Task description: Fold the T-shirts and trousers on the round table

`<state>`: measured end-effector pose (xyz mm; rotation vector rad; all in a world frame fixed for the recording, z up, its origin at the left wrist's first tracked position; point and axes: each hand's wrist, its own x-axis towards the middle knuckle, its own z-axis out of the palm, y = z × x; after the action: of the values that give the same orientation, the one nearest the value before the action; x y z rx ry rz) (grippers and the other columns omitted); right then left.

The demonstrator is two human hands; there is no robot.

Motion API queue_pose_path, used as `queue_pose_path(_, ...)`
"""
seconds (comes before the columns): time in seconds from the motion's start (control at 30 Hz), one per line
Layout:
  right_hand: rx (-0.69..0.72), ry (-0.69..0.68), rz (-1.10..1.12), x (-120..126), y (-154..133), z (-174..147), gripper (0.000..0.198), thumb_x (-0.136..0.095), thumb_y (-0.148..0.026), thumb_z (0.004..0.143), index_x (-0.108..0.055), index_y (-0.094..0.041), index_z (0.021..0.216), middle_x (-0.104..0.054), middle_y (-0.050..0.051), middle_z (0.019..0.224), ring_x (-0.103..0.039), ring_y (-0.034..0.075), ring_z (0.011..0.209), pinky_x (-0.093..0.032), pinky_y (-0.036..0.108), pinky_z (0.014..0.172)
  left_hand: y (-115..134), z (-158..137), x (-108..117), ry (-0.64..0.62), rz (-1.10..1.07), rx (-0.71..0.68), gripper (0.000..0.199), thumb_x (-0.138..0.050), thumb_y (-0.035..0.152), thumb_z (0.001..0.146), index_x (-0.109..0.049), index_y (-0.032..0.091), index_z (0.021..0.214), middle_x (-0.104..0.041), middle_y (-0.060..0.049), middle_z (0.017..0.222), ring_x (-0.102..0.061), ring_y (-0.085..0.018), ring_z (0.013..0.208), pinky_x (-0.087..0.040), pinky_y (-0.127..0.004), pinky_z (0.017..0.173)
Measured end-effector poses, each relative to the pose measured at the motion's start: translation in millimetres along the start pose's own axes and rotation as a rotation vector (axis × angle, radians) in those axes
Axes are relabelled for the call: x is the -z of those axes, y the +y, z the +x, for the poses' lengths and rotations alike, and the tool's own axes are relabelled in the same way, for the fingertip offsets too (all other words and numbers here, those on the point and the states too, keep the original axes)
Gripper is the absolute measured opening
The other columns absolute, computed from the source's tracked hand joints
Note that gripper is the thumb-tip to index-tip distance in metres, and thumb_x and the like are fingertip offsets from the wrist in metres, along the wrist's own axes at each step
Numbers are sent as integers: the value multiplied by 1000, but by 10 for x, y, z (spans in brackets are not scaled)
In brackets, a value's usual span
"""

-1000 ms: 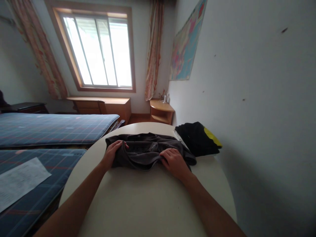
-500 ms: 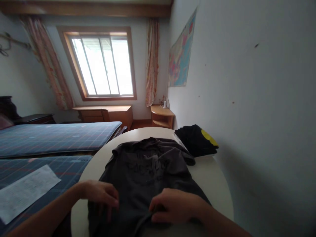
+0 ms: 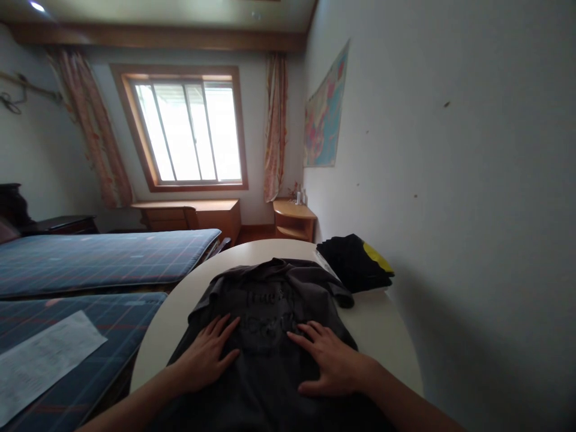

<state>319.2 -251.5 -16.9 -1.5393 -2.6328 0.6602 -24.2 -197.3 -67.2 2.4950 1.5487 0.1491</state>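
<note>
A dark grey T-shirt [image 3: 265, 372] with black lettering lies spread over the round white table [image 3: 155, 336], its collar toward the far side. My left hand [image 3: 207, 354] rests on the left part of the shirt, fingers spread. On the right part lies my right hand [image 3: 328, 360], its fingers also spread and flat on the cloth. Neither hand grips the fabric. The shirt's lower end runs out of view at the bottom.
Folded black clothing [image 3: 353, 261] with a yellow patch sits at the table's far right, near the wall. Left of the table are plaid mattresses [image 3: 108, 255] with a paper sheet [image 3: 49, 360] on one. A wooden desk [image 3: 216, 213] stands under the window.
Both hands have moved forward onto the shirt's chest and spread from curled to flat. The shirt's left sleeve and lettering have shifted. The camera view has tilted up slightly.
</note>
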Motion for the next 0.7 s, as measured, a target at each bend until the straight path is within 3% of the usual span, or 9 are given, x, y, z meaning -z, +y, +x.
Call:
queue_pose_path(0.1,43,-93,3,78,-55,-80,111,-79,-61,58,-29,-35,153,-33,13,156,-26,45,142,-25,61,113,112,-91,185,-105,-11,11,74,-44,67,89,-40,25,150,-37,-12,156,-35,-35,142,-31,-48,116)
queue_pose_path(0.17,92,-119,29,194,-67,-72,107,-78,-63,60,-31,-35,153,-45,12,147,-41,41,134,-34,54,109,187,-33,340,-107,-12,35,64,-46,60,91,-48,26,144,-51,-12,145,-51,-33,130,-39,-45,110)
queue_pose_path(0.23,94,-100,55,330,-30,24,88,-70,-62,72,-38,-33,149,-62,9,128,-58,33,117,-43,44,99,226,136,485,-35,32,74,49,-48,48,92,-56,25,135,-59,-11,133,-62,-30,114,-45,-42,101)
queue_pose_path(0.3,30,-9,37,462,58,217,60,-58,-55,85,-52,-29,139,-71,7,107,-66,26,98,-47,35,86,213,386,602,65,126,99,39,-48,36,92,-58,24,128,-57,-11,133,-66,-28,105,-49,-41,93)
queue_pose_path(0.37,-68,135,-48,581,181,485,38,-52,-45,92,-64,-26,122,-73,7,100,-68,24,92,-46,31,80,155,662,684,157,214,130,43,-49,27,90,-51,24,133,-48,-11,143,-66,-27,102,-51,-40,86)
queue_pose_path(0.47,-229,325,-191,744,385,939,28,-48,-35,95,-68,-25,111,-72,8,107,-68,24,98,-44,30,81,33,1017,754,196,276,198,55,-51,20,89,-40,23,143,-47,-14,142,-66,-27,103,-51,-39,83)
queue_pose_path(0.57,-371,404,-241,893,579,1349,30,-44,-35,98,-67,-24,113,-71,9,112,-67,25,103,-45,31,83,-76,1247,801,144,311,226,42,-50,18,88,-53,20,130,-62,-14,121,-66,-29,102,-50,-39,83)
queue_pose_path(0.7,-485,411,-247,993,837,1755,36,-46,-31,97,-59,-19,128,-68,15,118,-64,28,111,-47,36,87,-205,1425,891,136,325,216,24,-47,22,89,-64,19,106,-65,-13,110,-67,-29,99,-50,-38,82)
